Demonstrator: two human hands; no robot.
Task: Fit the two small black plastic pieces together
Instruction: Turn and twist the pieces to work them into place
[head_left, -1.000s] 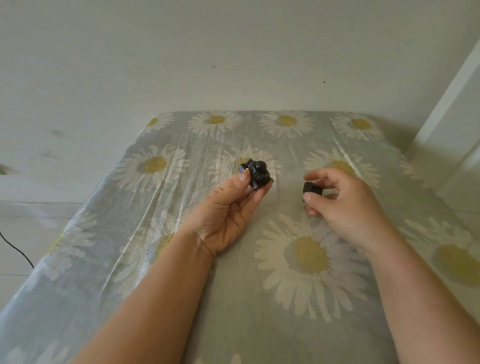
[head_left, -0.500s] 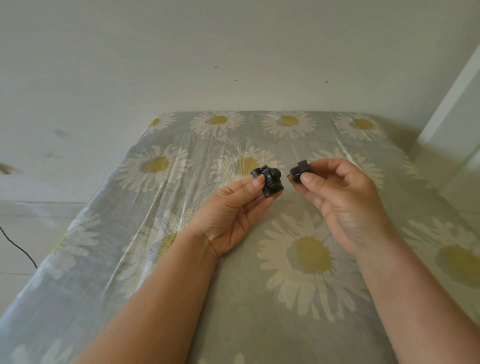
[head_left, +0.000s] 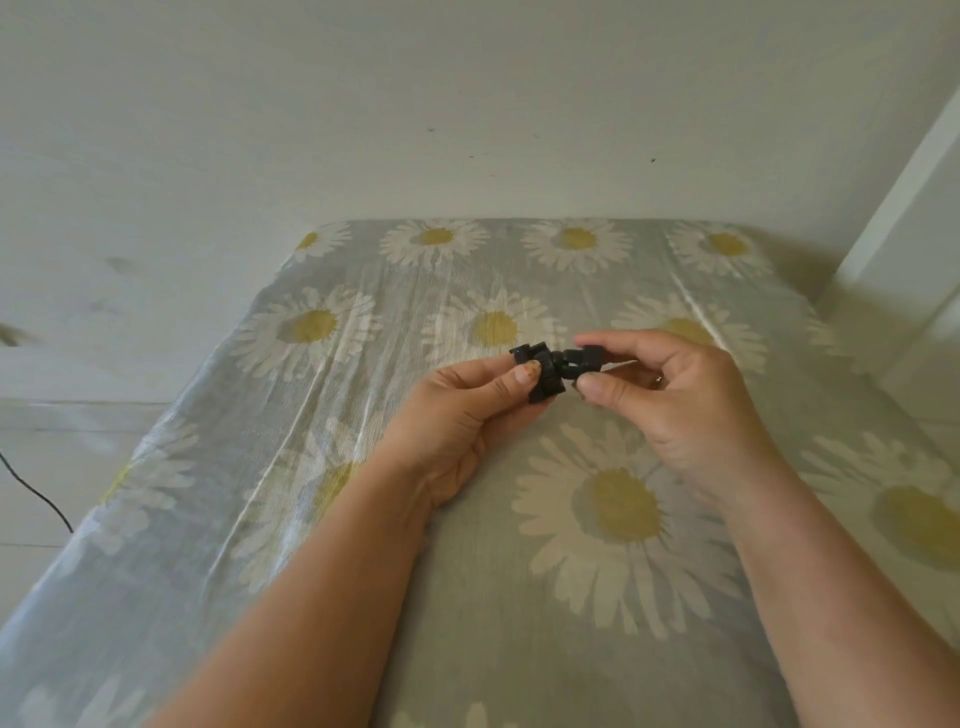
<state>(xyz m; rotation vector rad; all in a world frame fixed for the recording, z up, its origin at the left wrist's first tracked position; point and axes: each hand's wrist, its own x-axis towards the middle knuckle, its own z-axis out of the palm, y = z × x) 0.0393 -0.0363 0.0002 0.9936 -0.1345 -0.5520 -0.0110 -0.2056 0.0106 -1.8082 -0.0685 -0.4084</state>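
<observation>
Two small black plastic pieces meet in mid-air above the table. My left hand (head_left: 462, 410) pinches the larger, ridged black piece (head_left: 540, 376) between thumb and fingers. My right hand (head_left: 675, 400) pinches the smaller black block (head_left: 589, 357) between thumb and forefinger. The smaller block's forked end touches the round knob on the right side of the larger piece. Fingers hide part of both pieces, so I cannot tell whether they are locked together.
The table carries a grey cloth printed with white and yellow daisies (head_left: 571, 519). A white wall (head_left: 467, 104) stands right behind it. A white frame (head_left: 904, 197) rises at the right. A thin black cable (head_left: 31, 493) lies on the floor at left.
My right hand lifted the smaller block off the cloth and carried it left. My left hand brought the larger piece right. The gap between the pieces has closed and they now touch.
</observation>
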